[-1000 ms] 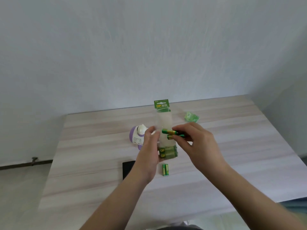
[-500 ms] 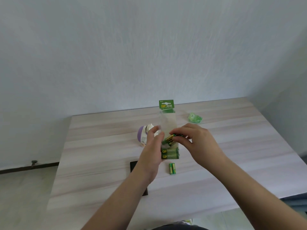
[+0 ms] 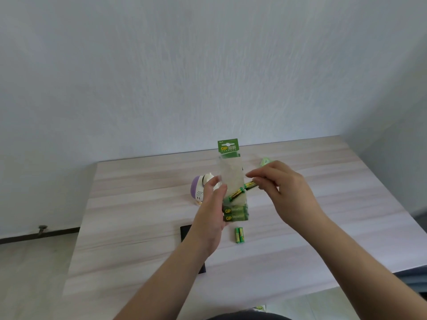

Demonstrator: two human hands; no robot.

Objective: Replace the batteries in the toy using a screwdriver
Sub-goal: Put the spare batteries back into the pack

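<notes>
My left hand [image 3: 211, 212] grips a clear battery pack [image 3: 232, 179] with a green header, held upright above the table. Inside it lie green batteries at the bottom and one loose battery [image 3: 236, 194] slanting higher up. My right hand [image 3: 283, 192] pinches a green battery [image 3: 250, 185] at the pack's right edge. A purple and white toy [image 3: 198, 190] sits on the table behind my left hand, partly hidden. Two green batteries [image 3: 239, 235] lie side by side on the table below the pack. No screwdriver is visible.
The wooden table [image 3: 138, 215] stands against a white wall. A flat black object [image 3: 186, 233] lies under my left forearm. A small green crumpled wrapper [image 3: 264, 161] lies behind my right hand. The table's near edge drops to the floor.
The right hand has pulled back to the right with one battery, away from the pack. One battery now lies slanted inside the pack. The view shifted slightly.
</notes>
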